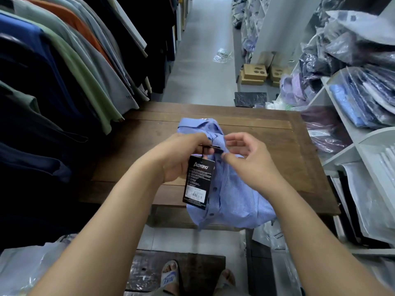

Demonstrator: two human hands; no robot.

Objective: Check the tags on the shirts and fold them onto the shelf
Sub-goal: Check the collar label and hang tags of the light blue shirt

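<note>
The blue shirt (230, 189) lies on the wooden bench (267, 133), its collar toward the far side and its lower part hanging a little over the near edge. The left hand (181, 154) pinches the string of the black hang tag (198, 182) near the placket, fingers closed on it, and the tag dangles beside the buttons. The right hand (250, 159) has its fingers closed narrowly on a fold of the shirt cloth just below the collar. The step in hand seems to be the tag check; folding has not begun. The next move probably calls for reading the tag, then laying the shirt flat. The bench has free wood on both sides, but the hanging clothes (64, 71) on the left and the white shelf (346, 129) with bagged shirts (367, 99) on the right stand close, so the room is narrow.
</note>
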